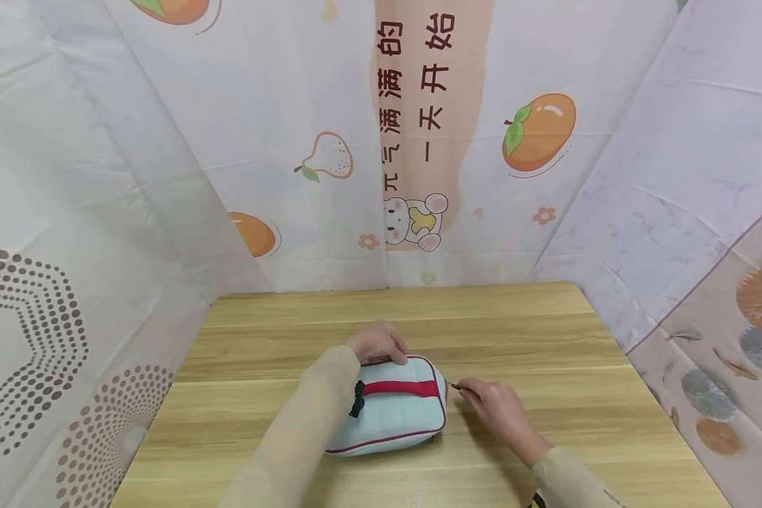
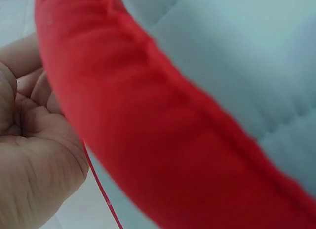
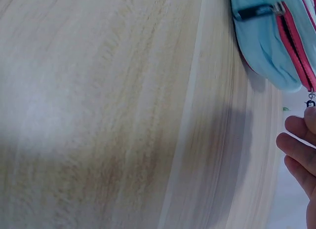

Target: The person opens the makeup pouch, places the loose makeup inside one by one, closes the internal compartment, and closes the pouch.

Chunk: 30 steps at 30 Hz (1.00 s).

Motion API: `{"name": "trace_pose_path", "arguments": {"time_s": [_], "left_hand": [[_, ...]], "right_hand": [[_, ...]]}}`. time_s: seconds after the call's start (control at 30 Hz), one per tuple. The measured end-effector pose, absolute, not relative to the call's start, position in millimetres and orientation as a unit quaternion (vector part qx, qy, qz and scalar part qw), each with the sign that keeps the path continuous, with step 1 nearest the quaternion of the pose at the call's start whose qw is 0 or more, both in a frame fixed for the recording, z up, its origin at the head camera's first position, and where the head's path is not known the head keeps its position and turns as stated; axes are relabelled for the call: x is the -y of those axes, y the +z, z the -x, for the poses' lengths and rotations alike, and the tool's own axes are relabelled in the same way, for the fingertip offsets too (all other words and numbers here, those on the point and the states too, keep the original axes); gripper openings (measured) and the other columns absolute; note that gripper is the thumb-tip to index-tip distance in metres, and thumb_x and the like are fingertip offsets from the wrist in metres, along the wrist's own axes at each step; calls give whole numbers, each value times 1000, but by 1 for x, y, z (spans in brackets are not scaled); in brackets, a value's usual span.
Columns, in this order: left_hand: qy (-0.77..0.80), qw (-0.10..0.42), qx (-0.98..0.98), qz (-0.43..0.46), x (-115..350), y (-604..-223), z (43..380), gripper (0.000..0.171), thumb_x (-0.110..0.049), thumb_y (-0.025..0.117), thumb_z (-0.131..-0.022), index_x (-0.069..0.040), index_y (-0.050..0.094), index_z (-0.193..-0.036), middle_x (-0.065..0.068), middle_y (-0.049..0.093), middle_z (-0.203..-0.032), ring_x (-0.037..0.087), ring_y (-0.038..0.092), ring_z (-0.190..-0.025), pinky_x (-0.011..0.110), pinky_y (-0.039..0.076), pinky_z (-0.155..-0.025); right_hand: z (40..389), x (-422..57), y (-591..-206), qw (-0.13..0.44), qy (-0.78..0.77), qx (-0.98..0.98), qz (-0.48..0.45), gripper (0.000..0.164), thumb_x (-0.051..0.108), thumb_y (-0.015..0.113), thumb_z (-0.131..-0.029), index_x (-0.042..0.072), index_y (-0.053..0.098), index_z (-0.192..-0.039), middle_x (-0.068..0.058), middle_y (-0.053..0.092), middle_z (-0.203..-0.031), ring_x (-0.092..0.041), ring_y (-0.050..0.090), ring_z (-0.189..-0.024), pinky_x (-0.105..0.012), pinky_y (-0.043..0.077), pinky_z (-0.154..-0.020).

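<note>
A light blue quilted bag (image 1: 394, 416) with red piping lies on the wooden table, its red handle (image 1: 394, 387) running across the top. My left hand (image 1: 377, 342) grips the bag's far edge, thumb on top; in the left wrist view the handle (image 2: 123, 100) hides part of that hand (image 2: 34, 140). At the bag's right end my right hand (image 1: 497, 409) pinches a dark zipper pull (image 1: 455, 386). The right wrist view shows a red zipper (image 3: 295, 49) with a dark slit along it, a second black pull (image 3: 254, 12), and my right fingers (image 3: 298, 147) at the frame's edge.
The wooden table (image 1: 514, 331) extends around the bag on all sides. Printed cloth (image 1: 317, 233) hangs behind the table, with more cloth at the left (image 1: 38, 282) and right (image 1: 705, 282). A black buckle-like piece (image 1: 358, 398) sits by the handle's left end.
</note>
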State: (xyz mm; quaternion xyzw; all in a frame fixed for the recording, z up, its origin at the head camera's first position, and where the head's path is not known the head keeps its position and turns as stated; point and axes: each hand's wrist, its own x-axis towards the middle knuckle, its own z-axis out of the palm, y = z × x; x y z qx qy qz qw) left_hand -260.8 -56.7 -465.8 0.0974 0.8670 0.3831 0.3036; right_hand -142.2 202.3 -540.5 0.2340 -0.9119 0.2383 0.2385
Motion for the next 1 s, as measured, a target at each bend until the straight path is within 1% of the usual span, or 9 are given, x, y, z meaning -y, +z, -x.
{"name": "trace_pose_path", "arguments": {"time_s": [0.2, 0.4, 0.53, 0.67, 0.8, 0.9, 1.0], "left_hand": [[434, 283, -853, -61, 69, -467, 259, 16, -9, 80, -86, -7, 82, -102, 4, 75, -102, 21, 65, -94, 39, 55, -90], [467, 268, -843, -4, 81, -467, 257, 25, -10, 81, -86, -5, 80, -110, 7, 74, -110, 24, 64, -102, 44, 53, -97], [499, 257, -827, 33, 88, -467, 253, 22, -7, 79, -88, -4, 79, -109, 9, 73, -111, 26, 65, -103, 44, 53, -98], [526, 243, -812, 66, 93, -467, 247, 19, -5, 78, -88, -3, 79, -107, 9, 73, -108, 25, 65, -98, 40, 55, -92], [561, 235, -789, 88, 97, -470, 240, 23, -2, 78, -87, 0, 77, -109, 10, 74, -106, 22, 67, -93, 35, 58, -84], [581, 241, -772, 86, 102, -471, 236, 24, 0, 78, -85, 3, 76, -110, 10, 75, -102, 19, 69, -87, 31, 58, -76], [578, 265, -769, 65, 109, -470, 235, 25, 2, 77, -85, 3, 76, -110, 9, 76, -96, 16, 67, -79, 26, 56, -67]], "right_hand": [[142, -198, -542, 237, 226, 916, -233, 18, -2, 85, -77, 9, 76, -88, -4, 77, -81, -15, 74, -69, -30, 60, -60], [138, -194, -544, 226, 223, 916, -245, 19, -3, 85, -76, 8, 76, -88, -3, 77, -82, -14, 74, -73, -29, 61, -62], [134, -191, -546, 224, 215, 916, -255, 18, -1, 85, -76, 9, 76, -89, -2, 78, -84, -13, 74, -73, -28, 60, -63], [133, -189, -546, 215, 214, 918, -257, 17, 0, 85, -77, 8, 77, -90, -2, 78, -86, -14, 75, -75, -28, 61, -65], [134, -187, -544, 216, 219, 917, -254, 17, -1, 85, -78, 9, 77, -89, -2, 78, -84, -13, 74, -73, -28, 60, -64], [136, -187, -543, 230, 219, 914, -255, 19, -2, 85, -76, 9, 76, -88, -2, 77, -81, -12, 73, -70, -28, 59, -60], [140, -187, -540, 242, 213, 911, -257, 20, -2, 86, -74, 9, 75, -86, -2, 77, -80, -12, 72, -68, -29, 58, -58]]}}
